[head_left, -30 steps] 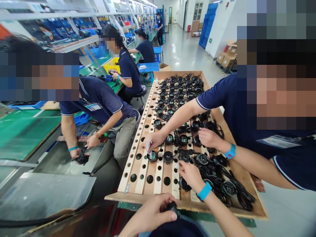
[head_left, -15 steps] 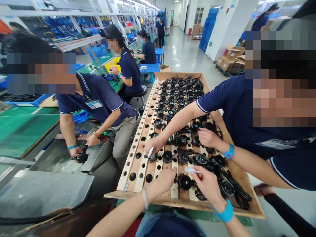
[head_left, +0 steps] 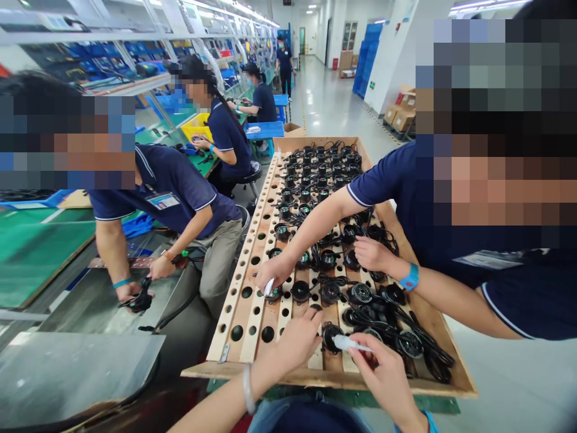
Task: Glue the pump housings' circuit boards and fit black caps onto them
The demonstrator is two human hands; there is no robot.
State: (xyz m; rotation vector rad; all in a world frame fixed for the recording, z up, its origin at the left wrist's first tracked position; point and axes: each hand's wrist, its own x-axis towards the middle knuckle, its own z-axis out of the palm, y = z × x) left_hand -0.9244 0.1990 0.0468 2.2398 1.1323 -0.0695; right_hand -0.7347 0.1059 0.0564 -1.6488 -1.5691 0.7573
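My right hand [head_left: 383, 370] pinches a small white, translucent tapered tube [head_left: 347, 343]. The tube's wide end overlaps a round black motor-like housing [head_left: 331, 338] at the near end of a wooden tray [head_left: 329, 380]. Just left of that housing, my left hand [head_left: 297, 340] reaches over the slats with its fingers bent together. A dark, ribbed round edge shows at its fingertips; whether it is gripped is unclear. Across the tray, a co-worker's hand [head_left: 274, 270] holds a white object [head_left: 269, 287] over another housing, while the same person's other hand [head_left: 374, 254] touches the housings.
Rows of black housings with coiled cables [head_left: 324, 180] fill much of the tray. Wooden slats with round holes [head_left: 243, 300] run along its left side. A seated co-worker [head_left: 175, 204] handles a black part over a metal surface at left. Loose cables [head_left: 433, 349] lie at right.
My right hand has moved down and slightly left, bringing the white tube over the near housing. My left fingers have lifted and straightened somewhat. The whole view has shifted a little.
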